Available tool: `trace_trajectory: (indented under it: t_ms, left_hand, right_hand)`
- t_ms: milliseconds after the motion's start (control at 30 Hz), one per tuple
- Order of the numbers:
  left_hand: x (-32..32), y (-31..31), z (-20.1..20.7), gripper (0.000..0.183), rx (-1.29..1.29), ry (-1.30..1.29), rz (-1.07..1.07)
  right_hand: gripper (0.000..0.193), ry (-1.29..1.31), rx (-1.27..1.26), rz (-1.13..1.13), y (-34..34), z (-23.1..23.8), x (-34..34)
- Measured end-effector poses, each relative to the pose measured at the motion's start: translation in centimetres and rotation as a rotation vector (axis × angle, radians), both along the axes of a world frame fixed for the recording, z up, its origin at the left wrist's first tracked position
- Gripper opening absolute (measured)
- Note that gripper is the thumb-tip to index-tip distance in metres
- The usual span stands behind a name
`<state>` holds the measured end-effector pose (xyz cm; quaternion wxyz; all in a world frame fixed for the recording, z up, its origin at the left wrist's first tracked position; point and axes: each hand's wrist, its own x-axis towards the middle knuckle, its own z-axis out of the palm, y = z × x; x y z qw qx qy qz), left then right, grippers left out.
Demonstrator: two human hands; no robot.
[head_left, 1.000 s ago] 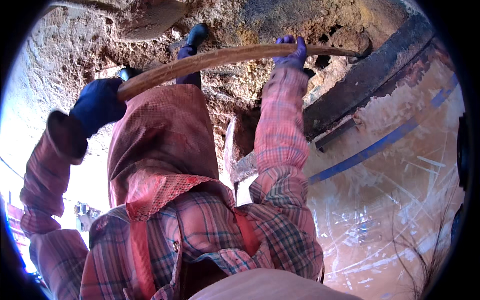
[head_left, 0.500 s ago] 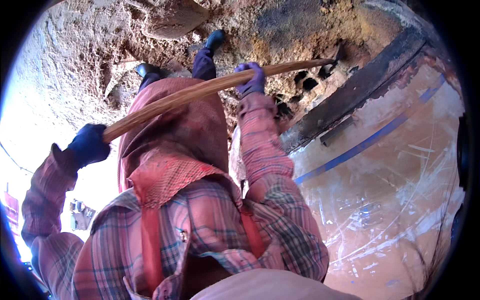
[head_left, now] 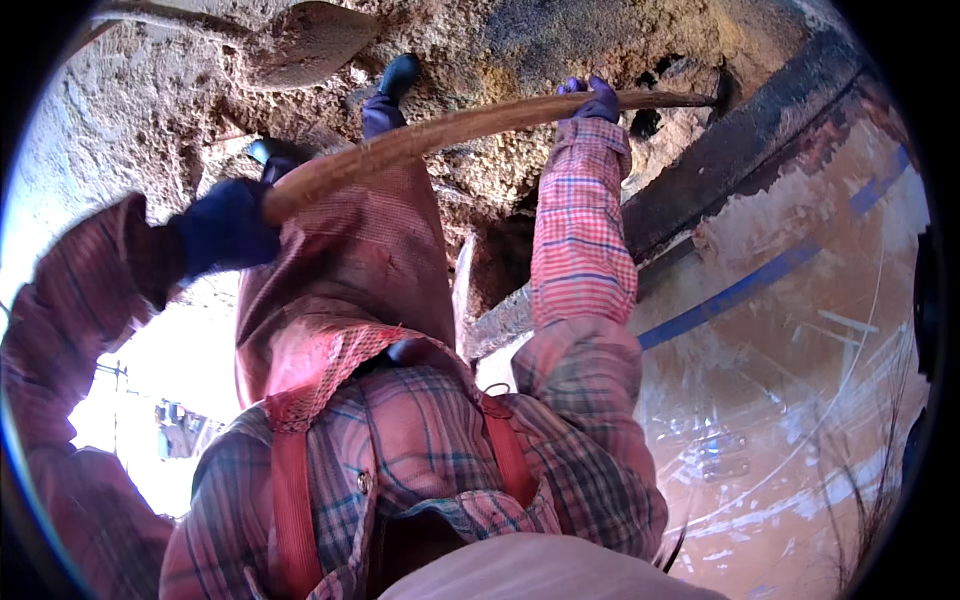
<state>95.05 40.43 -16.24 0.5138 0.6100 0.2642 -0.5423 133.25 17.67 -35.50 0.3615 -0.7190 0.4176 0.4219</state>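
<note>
My left hand [head_left: 225, 228], in a dark blue glove, is wrapped round the near left end of a long wooden-handled digging tool [head_left: 430, 137]. Farther along the shaft, my gloved right hand [head_left: 597, 100] is closed on it too. The shaft slants up to the right across my red apron [head_left: 350, 250]. Its small dark head [head_left: 724, 90] rests in or against rough brown earth [head_left: 505, 165], close to a dark beam; its exact shape is too hidden to tell.
A shovel-like blade [head_left: 315, 45] lies on the earth at the far left, past my boots [head_left: 400, 76]. On the right, the dark beam [head_left: 745, 135] runs along the foot of a scratched, tan wall [head_left: 760, 400] with a blue stripe. Dark hollows show beside the beam.
Both hands have moved right and farther away, carrying the tool along. Its head has shifted right along the earth toward the beam. My right arm is more stretched out.
</note>
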Motion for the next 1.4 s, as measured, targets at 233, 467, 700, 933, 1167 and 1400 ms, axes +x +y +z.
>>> trace_trajectory:
  t_ms: [233,467,700,933,1167,1400]
  left_hand:
    - [-8.6,-3.3,5.5,0.031,-0.185,0.323,0.204]
    - [-22.4,-3.3,12.1,0.025,0.019,0.179,0.094]
    - [-34.4,1.0,13.9,0.014,0.483,0.065,-0.115]
    - [-19.6,-1.6,9.7,0.041,0.267,0.059,0.089]
    - [-8.7,-5.8,2.9,0.034,0.053,-0.095,0.421]
    - [-16.0,-4.6,11.3,0.047,0.036,0.096,0.264]
  right_hand:
    - [0.029,-0.078,0.015,-0.152,-2.7,0.7,-9.0]
    - [0.016,-0.050,0.089,-0.329,-4.0,4.2,-26.1]
    - [0.017,0.145,0.388,-0.522,-0.4,5.8,-42.3]
    - [0.014,-0.167,0.447,-0.415,1.7,6.7,-23.5]
    - [0.014,-0.194,0.317,-0.112,1.1,0.1,-10.5]
    - [0.022,-0.187,0.543,-0.252,-1.9,5.0,-23.4]
